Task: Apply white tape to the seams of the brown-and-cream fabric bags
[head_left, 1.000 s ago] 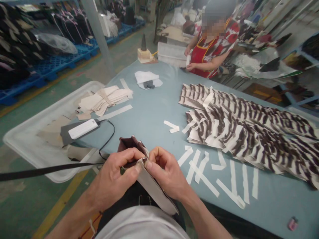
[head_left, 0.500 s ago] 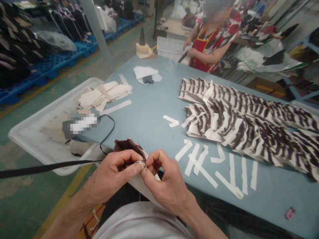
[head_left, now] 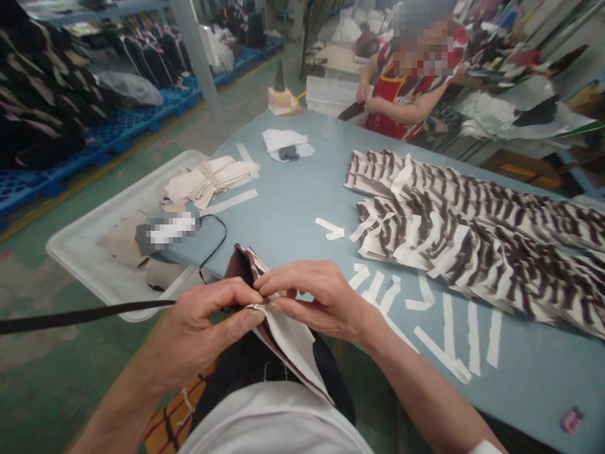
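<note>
My left hand [head_left: 201, 325] and my right hand [head_left: 314, 296] meet at the near edge of the blue table [head_left: 293, 202]. Both pinch the top edge of a folded piece [head_left: 283, 328] that is dark brown on one side and pale on the other. The piece hangs down over my lap. My left thumb and forefinger are closed on its edge. My right fingers lie over the same edge from the other side.
Rows of brown-and-white pieces [head_left: 472, 227] cover the right of the table, with white strips [head_left: 444, 328] in front. A white tray [head_left: 108, 252] with beige scraps sits left, beside a beige stack [head_left: 212, 180] and a black cord [head_left: 212, 243]. A person in a red apron [head_left: 401, 94] stands across the table.
My right hand has turned flatter and slid along the piece's edge, its fingers now stretched over it. The camera view has shifted slightly. The person opposite has lowered both hands.
</note>
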{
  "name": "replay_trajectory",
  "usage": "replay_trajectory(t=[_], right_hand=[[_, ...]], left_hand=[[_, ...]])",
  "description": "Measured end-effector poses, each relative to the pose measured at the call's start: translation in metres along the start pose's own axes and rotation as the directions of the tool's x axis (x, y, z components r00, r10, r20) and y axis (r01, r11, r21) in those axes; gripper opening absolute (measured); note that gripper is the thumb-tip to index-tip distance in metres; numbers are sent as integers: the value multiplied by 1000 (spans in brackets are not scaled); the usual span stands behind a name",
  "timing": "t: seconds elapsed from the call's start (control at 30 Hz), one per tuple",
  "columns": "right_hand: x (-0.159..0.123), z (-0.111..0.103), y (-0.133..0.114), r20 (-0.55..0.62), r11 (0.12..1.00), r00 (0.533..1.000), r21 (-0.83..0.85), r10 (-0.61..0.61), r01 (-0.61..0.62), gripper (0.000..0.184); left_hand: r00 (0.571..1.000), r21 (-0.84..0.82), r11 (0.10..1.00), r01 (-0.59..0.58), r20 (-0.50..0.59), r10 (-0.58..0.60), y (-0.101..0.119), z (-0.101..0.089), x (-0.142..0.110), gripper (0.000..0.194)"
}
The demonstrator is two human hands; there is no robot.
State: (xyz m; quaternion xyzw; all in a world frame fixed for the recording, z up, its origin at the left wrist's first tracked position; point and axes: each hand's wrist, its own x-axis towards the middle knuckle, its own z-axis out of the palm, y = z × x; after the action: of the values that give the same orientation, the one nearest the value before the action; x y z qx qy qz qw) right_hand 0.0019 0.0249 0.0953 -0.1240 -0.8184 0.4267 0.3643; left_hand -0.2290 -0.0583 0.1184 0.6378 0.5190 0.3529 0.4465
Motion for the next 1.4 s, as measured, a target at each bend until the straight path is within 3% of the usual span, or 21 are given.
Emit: replay_trajectory(t=[0.13, 0.4, 0.53, 0.67, 0.87, 0.93, 1.0, 1.1, 1.17, 1.27, 1.4], right_hand=[[5, -3, -3, 48, 983, 996, -165, -70, 76, 23], [9, 3, -3, 111, 973, 993, -232, 35, -8, 17], [9, 7, -1, 137, 956, 985, -285, 110, -67, 15], [5, 10, 10, 94, 970, 985, -207, 147, -125, 17], [11, 6, 14, -49, 985, 992, -121, 115, -120, 19], [12, 10, 5, -168, 963, 960, -113, 224, -245, 19], [9, 17, -6, -257, 892, 877, -98, 406, -442, 21], [2, 32, -15, -255, 762, 741, -22, 622, -647, 27], [-1, 40, -13, -213, 713, 688, 65, 694, -698, 33], [-4, 49, -3, -190, 688, 662, 140, 725, -712, 36], [-4, 59, 12, -291, 738, 694, 73, 659, -670, 31]], left_hand=[[1000, -5, 1000, 6, -20, -6, 4, 2, -1, 19], [997, 27, 999, 39, -67, -37, 9, 9, 5, 24], [995, 77, 992, 99, 16, -100, 7, 8, 9, 30], [986, 86, 992, 95, 125, -106, -2, 8, 13, 39], [998, 26, 1000, 5, 61, -6, -10, 7, 27, 38], [1000, 17, 1000, 2, 13, -2, -10, 6, 30, 37], [999, 18, 1000, 17, -51, -16, -10, 6, 33, 36], [988, 41, 998, 38, -149, -31, -13, 12, 34, 33], [982, 61, 998, 33, -189, -21, -18, 18, 33, 31], [977, 119, 993, 12, -213, 14, -26, 26, 33, 29], [962, 210, 978, -8, -265, 65, -40, 33, 35, 23]])
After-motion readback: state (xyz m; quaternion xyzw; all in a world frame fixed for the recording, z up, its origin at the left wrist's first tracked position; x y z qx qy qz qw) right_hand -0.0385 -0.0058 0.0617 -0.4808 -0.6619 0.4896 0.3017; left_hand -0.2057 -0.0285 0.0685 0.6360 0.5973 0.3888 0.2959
